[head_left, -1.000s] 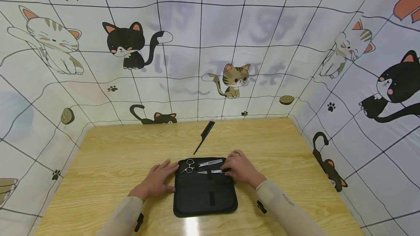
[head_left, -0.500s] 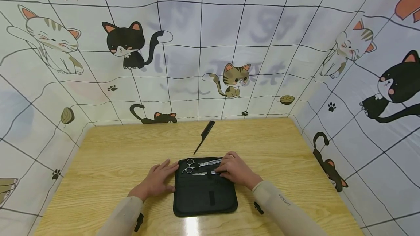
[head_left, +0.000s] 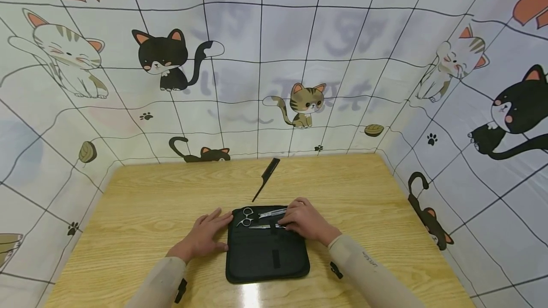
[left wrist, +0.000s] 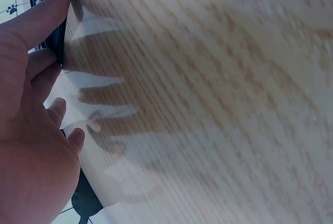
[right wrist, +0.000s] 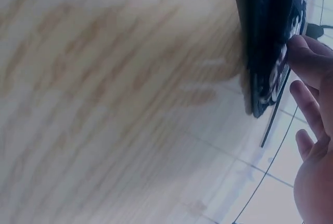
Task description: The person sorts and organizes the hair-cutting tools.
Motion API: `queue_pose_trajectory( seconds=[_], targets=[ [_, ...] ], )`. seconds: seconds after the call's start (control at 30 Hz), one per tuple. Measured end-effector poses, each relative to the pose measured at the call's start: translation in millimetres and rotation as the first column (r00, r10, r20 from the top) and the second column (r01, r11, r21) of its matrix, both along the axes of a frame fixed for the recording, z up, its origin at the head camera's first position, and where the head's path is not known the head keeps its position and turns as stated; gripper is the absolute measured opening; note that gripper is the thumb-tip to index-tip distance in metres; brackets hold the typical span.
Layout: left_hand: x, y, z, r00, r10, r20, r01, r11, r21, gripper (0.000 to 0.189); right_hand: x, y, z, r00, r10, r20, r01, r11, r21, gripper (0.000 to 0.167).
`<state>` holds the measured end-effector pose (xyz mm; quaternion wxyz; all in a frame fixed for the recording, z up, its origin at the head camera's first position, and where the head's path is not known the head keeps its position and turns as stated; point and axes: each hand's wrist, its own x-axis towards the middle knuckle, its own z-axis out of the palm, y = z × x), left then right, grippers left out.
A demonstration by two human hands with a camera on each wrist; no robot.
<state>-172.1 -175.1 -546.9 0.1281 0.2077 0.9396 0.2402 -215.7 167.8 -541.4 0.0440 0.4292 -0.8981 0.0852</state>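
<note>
A black zip case point(head_left: 252, 255) lies flat on the wooden table, its dark inside facing up. At its upper left sits one pair of silver scissors point(head_left: 271, 213), finger rings to the left and blades to the right. Below it, a second pair of scissors point(head_left: 259, 226) points its slim blade left through a black elastic loop. My right hand point(head_left: 306, 221) pinches this lower pair at its right end, and my fingers hide the handles. My left hand point(head_left: 205, 235), fingers extended, rests against the case's left edge; the left wrist view shows the thumb point(left wrist: 49, 13) on that edge.
Beyond the case lies a black tail comb point(head_left: 269, 172), its thin handle angled toward it. A second elastic loop point(head_left: 276, 259) crosses the case's lower half. The wooden table point(head_left: 141, 203) is bordered by cat-printed cloth walls point(head_left: 239, 84).
My right hand has shifted left over the case, and the lower scissors have slid left with it, more blade now showing past the loop. The left hand has stayed in place.
</note>
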Motion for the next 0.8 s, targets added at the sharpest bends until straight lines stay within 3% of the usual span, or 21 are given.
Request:
queue_pose_trajectory(
  seconds=[0.3, 0.6, 0.8],
  targets=[
    [1.1, -0.2, 0.5, 1.000, 0.004, 0.004, -0.004, 1.000, 0.004, 0.079, -2.7, 13, 1.7, 0.997, -0.068, 0.040, 0.068, 0.997, -0.021, 0.025],
    [0.5, -0.6, -3.0, 1.000, 0.001, -0.002, -0.001, 1.000, 0.004, 0.080, -1.7, 18, 4.9, 0.990, -0.077, 0.115, 0.079, 0.997, -0.009, 0.029],
    [0.3, -1.0, -3.5, 1.000, 0.005, -0.004, -0.005, 1.000, 0.009, 0.080, -3.9, 20, 2.3, 0.990, -0.077, 0.116, 0.080, 0.997, -0.017, 0.029]
  ],
)
